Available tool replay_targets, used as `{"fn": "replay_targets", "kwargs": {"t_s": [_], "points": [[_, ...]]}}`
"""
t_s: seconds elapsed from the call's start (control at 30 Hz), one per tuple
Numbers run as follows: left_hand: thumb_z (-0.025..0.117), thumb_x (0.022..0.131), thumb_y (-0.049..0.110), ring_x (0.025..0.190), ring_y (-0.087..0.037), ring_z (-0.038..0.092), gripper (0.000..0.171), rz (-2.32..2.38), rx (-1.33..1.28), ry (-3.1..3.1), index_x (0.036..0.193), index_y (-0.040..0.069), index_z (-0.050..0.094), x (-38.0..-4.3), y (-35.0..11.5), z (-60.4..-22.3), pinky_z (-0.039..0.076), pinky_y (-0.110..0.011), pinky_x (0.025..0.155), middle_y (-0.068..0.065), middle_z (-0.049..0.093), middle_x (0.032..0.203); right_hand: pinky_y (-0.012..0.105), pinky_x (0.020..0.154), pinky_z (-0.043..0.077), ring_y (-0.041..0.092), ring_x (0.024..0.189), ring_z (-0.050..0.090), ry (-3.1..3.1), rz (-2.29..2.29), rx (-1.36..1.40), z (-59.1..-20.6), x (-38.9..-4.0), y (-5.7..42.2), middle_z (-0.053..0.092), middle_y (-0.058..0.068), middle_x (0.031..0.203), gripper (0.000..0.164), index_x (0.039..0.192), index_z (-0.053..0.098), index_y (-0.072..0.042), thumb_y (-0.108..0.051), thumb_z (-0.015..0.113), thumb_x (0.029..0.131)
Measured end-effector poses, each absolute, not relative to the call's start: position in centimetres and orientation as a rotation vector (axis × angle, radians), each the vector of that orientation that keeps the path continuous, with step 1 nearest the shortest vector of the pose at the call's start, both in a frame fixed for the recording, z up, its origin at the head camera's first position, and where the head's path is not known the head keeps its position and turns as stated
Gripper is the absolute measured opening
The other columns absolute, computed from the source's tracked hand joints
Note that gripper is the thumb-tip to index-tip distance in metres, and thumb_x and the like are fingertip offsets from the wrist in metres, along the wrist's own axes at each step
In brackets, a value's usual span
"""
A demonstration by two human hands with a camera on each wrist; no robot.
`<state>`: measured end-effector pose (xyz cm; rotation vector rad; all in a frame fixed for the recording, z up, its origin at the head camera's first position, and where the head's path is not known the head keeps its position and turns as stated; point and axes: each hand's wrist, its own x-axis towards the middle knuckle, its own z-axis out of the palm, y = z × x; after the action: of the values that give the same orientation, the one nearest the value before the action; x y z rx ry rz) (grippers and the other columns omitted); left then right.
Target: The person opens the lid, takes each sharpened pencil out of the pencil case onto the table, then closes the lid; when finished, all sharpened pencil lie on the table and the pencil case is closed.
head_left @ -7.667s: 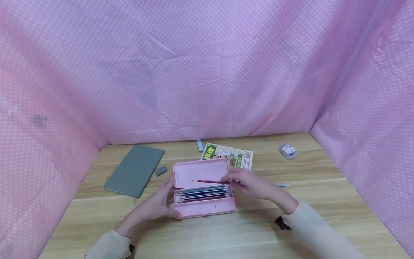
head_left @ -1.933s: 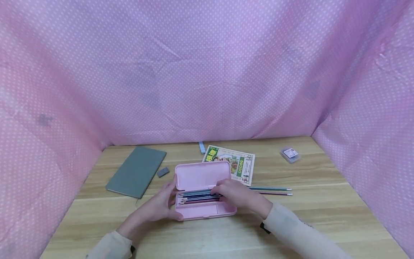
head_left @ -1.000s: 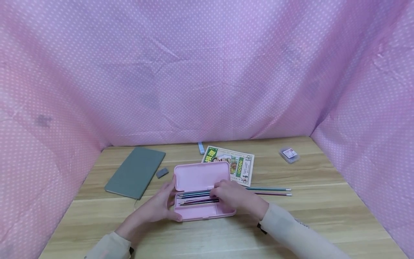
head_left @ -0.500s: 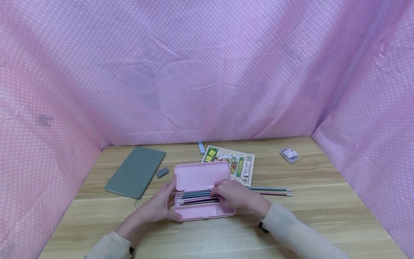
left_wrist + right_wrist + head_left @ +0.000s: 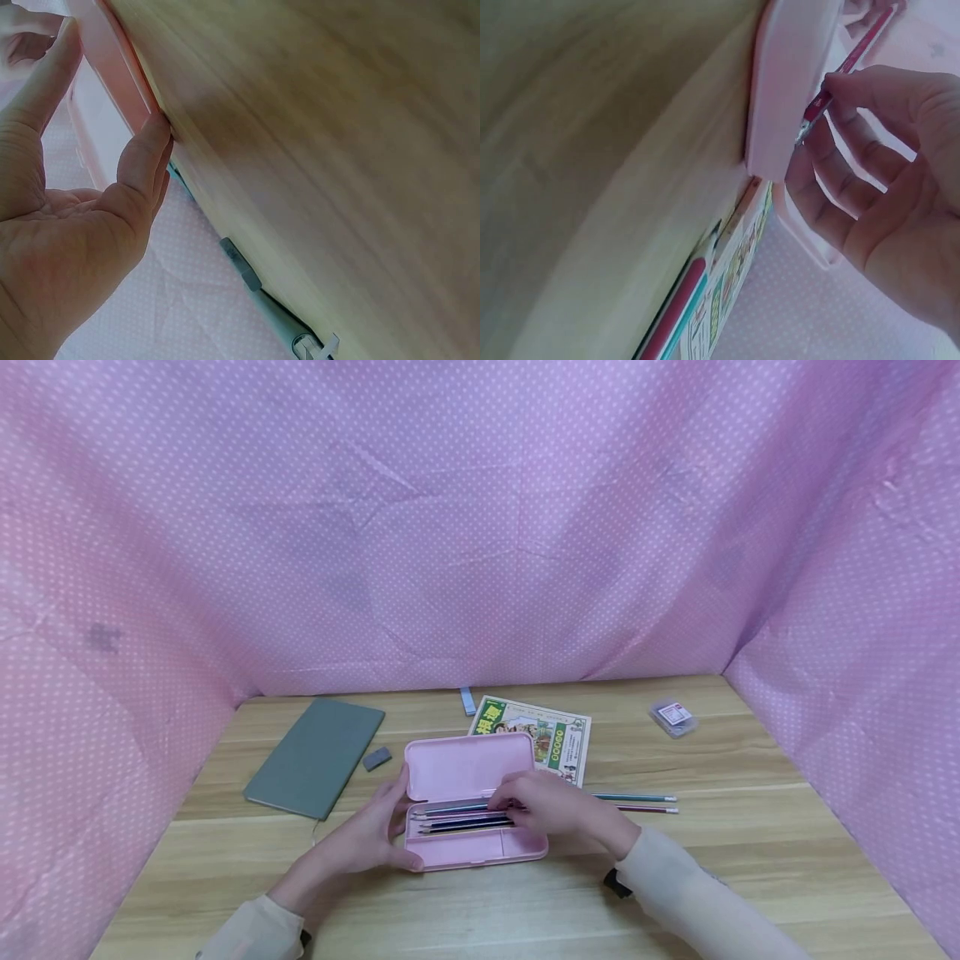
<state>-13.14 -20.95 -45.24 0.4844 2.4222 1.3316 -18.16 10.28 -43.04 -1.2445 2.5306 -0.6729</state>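
Observation:
A pink pencil case [image 5: 465, 852] lies with its lid [image 5: 468, 764] raised. Several pencils [image 5: 457, 826] sit lengthwise in its long rear compartment, tips to the left. My left hand [image 5: 363, 839] grips the case's left end, thumb at the front corner and fingers behind; the left wrist view shows the thumb and fingertips on the pink wall. Over the right half of the compartment is my right hand [image 5: 551, 806], hiding the pencils' rear ends. In the right wrist view its thumb and fingers pinch a dark red pencil [image 5: 868, 41] near one end.
On the table to the right lie a teal pencil [image 5: 636, 797] and a dark red pencil [image 5: 648, 809]. A printed booklet [image 5: 573, 743] lies behind the case, beside a pale blue strip [image 5: 467, 701]. Left are a grey eraser [image 5: 377, 758] and green notebook [image 5: 315, 760]; far right, a small clear box [image 5: 673, 718].
Earlier my right hand held a dark red pencil above the compartment; now it is down at the case. Since half a second ago the pencils inside have shifted slightly. My left hand stays put.

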Motion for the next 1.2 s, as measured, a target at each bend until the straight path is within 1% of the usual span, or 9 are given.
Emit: {"fn": "replay_targets", "kwargs": {"t_s": [0.13, 0.33, 0.47, 0.63, 0.73, 0.93, 1.07, 1.2], "points": [[0.096, 0.066, 0.019, 0.138, -0.038, 0.043, 0.142, 1.332, 0.482, 2.42, 0.162, 0.011, -0.007, -13.2, -20.9, -45.3, 0.044, -0.041, 0.109, -0.027, 0.019, 0.157, 0.025, 0.089, 0.056, 0.005, 0.098, 0.062, 2.525, -0.729, -1.244, -42.5, -18.3, 10.9, 0.07, -0.005, 0.108, 0.025, 0.115, 0.076, -0.011, -0.001, 0.067, 0.093], [0.096, 0.066, 0.019, 0.139, -0.038, 0.043, 0.141, 1.327, 0.463, 2.421, 0.163, 0.012, -0.005, -13.1, -20.9, -45.3, 0.044, -0.041, 0.109, -0.026, 0.018, 0.158, 0.025, 0.079, 0.058, 0.006, 0.09, 0.062, 2.485, -0.894, -1.282, -41.3, -18.4, 12.8, 0.071, -0.001, 0.104, 0.024, 0.114, 0.076, -0.009, 0.0, 0.067, 0.093], [0.096, 0.066, 0.02, 0.138, -0.038, 0.043, 0.141, 1.314, 0.458, 2.428, 0.163, 0.013, -0.005, -13.2, -21.0, -45.3, 0.044, -0.041, 0.109, -0.026, 0.019, 0.158, 0.025, 0.075, 0.059, 0.007, 0.087, 0.063, 2.456, -1.005, -1.274, -40.9, -18.4, 14.8, 0.071, 0.0, 0.102, 0.024, 0.113, 0.076, -0.008, 0.001, 0.068, 0.093], [0.096, 0.066, 0.022, 0.139, -0.037, 0.043, 0.141, 1.304, 0.464, 2.431, 0.163, 0.013, -0.006, -13.2, -21.1, -45.3, 0.043, -0.041, 0.11, -0.026, 0.018, 0.158, 0.028, 0.073, 0.061, 0.009, 0.087, 0.064, 2.506, -1.037, -1.263, -41.2, -18.1, 18.4, 0.071, 0.002, 0.101, 0.025, 0.112, 0.075, -0.008, 0.003, 0.07, 0.091], [0.096, 0.066, 0.021, 0.139, -0.039, 0.042, 0.141, 1.324, 0.473, 2.415, 0.163, 0.012, -0.007, -13.2, -21.1, -45.2, 0.043, -0.042, 0.11, -0.028, 0.017, 0.158, 0.028, 0.073, 0.061, 0.009, 0.087, 0.063, 2.552, -1.016, -1.258, -41.5, -17.6, 20.9, 0.07, -0.001, 0.101, 0.028, 0.112, 0.075, -0.008, 0.005, 0.07, 0.089], [0.096, 0.066, 0.02, 0.139, -0.04, 0.042, 0.14, 1.335, 0.47, 2.411, 0.163, 0.011, -0.006, -13.1, -21.0, -45.0, 0.043, -0.042, 0.11, -0.028, 0.015, 0.159, 0.024, 0.062, 0.055, 0.003, 0.078, 0.057, 2.671, -0.955, -1.249, -42.4, -16.5, 25.0, 0.068, -0.006, 0.096, 0.034, 0.11, 0.077, -0.011, 0.009, 0.071, 0.084], [0.096, 0.066, 0.021, 0.139, -0.039, 0.042, 0.14, 1.329, 0.46, 2.414, 0.163, 0.011, -0.005, -13.2, -20.9, -45.0, 0.043, -0.042, 0.11, -0.027, 0.015, 0.16, 0.024, 0.063, 0.055, 0.002, 0.079, 0.058, 2.747, -0.862, -1.249, -43.0, -15.7, 26.9, 0.068, -0.008, 0.095, 0.035, 0.107, 0.078, -0.014, 0.009, 0.075, 0.081], [0.096, 0.066, 0.021, 0.139, -0.039, 0.043, 0.14, 1.319, 0.444, 2.427, 0.163, 0.012, -0.004, -13.1, -21.0, -45.1, 0.043, -0.043, 0.11, -0.026, 0.015, 0.16, 0.024, 0.062, 0.054, 0.0, 0.078, 0.056, 2.814, -0.774, -1.3, -43.7, -15.2, 28.0, 0.067, -0.01, 0.093, 0.035, 0.105, 0.079, -0.013, 0.009, 0.078, 0.078]]}}
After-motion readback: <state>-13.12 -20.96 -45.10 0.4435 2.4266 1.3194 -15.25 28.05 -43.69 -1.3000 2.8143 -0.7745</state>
